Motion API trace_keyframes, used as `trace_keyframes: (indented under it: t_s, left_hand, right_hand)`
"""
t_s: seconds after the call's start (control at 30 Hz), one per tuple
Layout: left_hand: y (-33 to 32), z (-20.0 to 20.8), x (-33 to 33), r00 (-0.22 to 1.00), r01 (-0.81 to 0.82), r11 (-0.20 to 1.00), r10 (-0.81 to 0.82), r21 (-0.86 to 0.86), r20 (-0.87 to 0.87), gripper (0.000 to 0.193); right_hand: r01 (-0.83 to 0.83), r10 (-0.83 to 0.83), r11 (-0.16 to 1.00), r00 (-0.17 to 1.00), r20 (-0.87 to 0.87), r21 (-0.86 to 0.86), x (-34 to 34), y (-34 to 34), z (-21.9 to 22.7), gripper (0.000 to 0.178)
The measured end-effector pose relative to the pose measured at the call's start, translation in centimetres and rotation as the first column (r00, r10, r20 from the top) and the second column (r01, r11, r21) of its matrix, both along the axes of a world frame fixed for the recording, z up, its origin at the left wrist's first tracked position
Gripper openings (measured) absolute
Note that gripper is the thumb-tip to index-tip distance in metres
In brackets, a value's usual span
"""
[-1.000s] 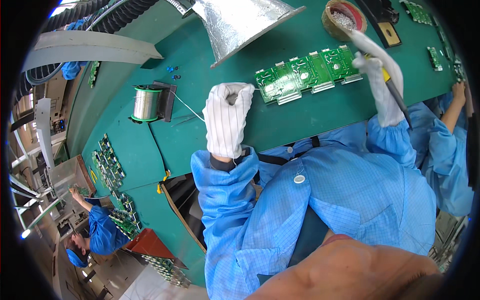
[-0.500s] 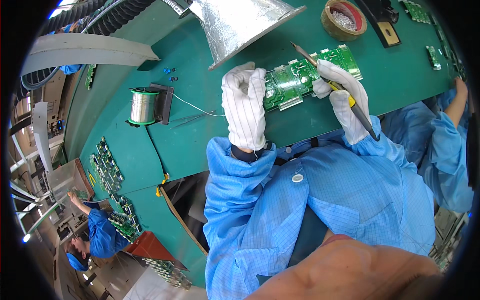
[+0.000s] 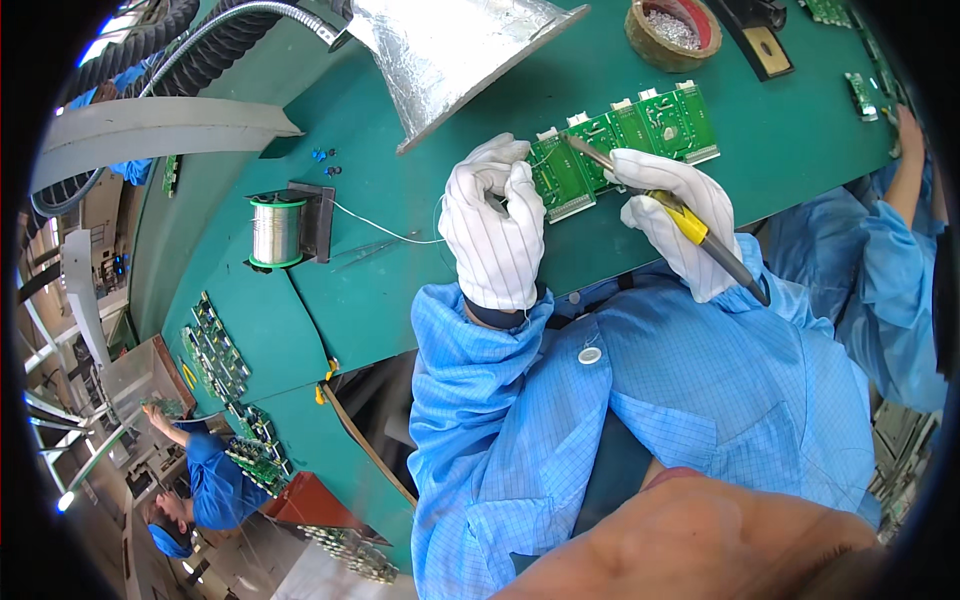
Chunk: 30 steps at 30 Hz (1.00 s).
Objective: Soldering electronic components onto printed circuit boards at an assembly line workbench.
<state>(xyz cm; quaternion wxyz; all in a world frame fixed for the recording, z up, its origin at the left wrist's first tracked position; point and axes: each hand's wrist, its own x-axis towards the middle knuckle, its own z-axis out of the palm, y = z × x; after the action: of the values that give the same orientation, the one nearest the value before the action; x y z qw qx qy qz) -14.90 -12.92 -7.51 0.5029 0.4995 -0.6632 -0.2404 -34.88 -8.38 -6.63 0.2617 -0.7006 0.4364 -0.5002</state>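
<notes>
A long green circuit board (image 3: 655, 125) lies on the green bench top, slanting up to the right, with white connectors along its far edge. My left hand (image 3: 493, 225), in a white striped glove, is closed at the board's left end, thumb and forefinger pinched together. Solder wire (image 3: 385, 228) runs into this hand from a spool (image 3: 277, 232); its end is hard to see. In my gloved right hand (image 3: 680, 215) is a soldering iron (image 3: 690, 222) with a yellow and black handle. Its tip points left, over the left part of the board; contact cannot be made out.
A foil-covered hood (image 3: 450, 60) hangs beyond my left hand. Behind the board stand a round tub of pale bits (image 3: 672, 35) and an iron stand (image 3: 765, 50). Tweezers (image 3: 375, 246) lie beside the wire. More boards (image 3: 215, 350) are at left; people work on both sides.
The iron has swung down and left, bringing its tip from beyond the board's far edge to over its left part. My right fingers have drawn back off the board.
</notes>
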Motion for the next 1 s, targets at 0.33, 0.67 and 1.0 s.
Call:
trace_keyframes:
  t_s: [0.33, 0.67, 1.0]
  left_hand:
    - [0.0, -0.3, -0.1, 1.0, -0.008, 1.0, 0.008, -0.005, -0.023, 0.01]
    - [-0.1, -0.7, -0.1, 0.998, -0.026, 0.999, 0.024, -0.033, -0.057, 0.018]
    - [-0.2, -0.5, 0.0, 1.0, -0.004, 0.996, 0.006, -0.089, 0.027, 0.012]
  right_hand:
    - [0.059, -0.06, 0.998, 0.997, -0.056, -0.02, 0.3, -0.1, -0.9, 0.024]
    - [0.011, -0.057, 0.982, 0.969, -0.242, -0.188, 0.2, -0.3, -0.7, 0.022]
    - [0.035, -0.063, 0.992, 0.971, -0.23, -0.125, 0.4, -0.2, 0.0, 0.024]
